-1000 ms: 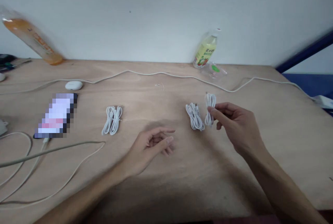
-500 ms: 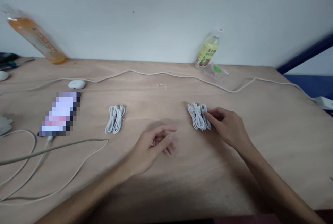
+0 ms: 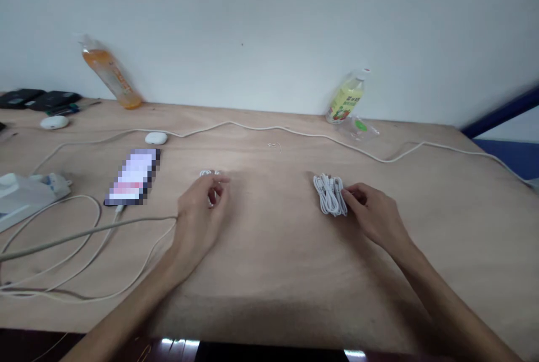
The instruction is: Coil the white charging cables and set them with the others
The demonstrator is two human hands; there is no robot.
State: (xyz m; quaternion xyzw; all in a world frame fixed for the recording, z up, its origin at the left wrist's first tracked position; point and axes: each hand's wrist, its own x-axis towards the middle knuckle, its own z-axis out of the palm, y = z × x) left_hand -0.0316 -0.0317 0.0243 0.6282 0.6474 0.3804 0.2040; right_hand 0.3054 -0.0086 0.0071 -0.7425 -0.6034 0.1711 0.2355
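On the wooden table, my right hand (image 3: 374,210) pinches the right edge of a bundle of coiled white cables (image 3: 329,195), thumb and forefinger at its side. My left hand (image 3: 202,205) is curled over a second coiled white cable (image 3: 209,173) to the left. Only the top of that coil and a little white between thumb and forefinger show; the rest is hidden under the hand.
A phone (image 3: 133,177) with a plugged-in cord lies left, near a white earbud case (image 3: 156,138) and a power strip (image 3: 29,199). An orange bottle (image 3: 112,73) and a yellow-green bottle (image 3: 347,98) lean at the wall. A long white cord (image 3: 295,131) crosses behind.
My left hand has moved left from the middle of the table onto the left cable coil. My right hand stays at the right bundle. The view has shifted left.
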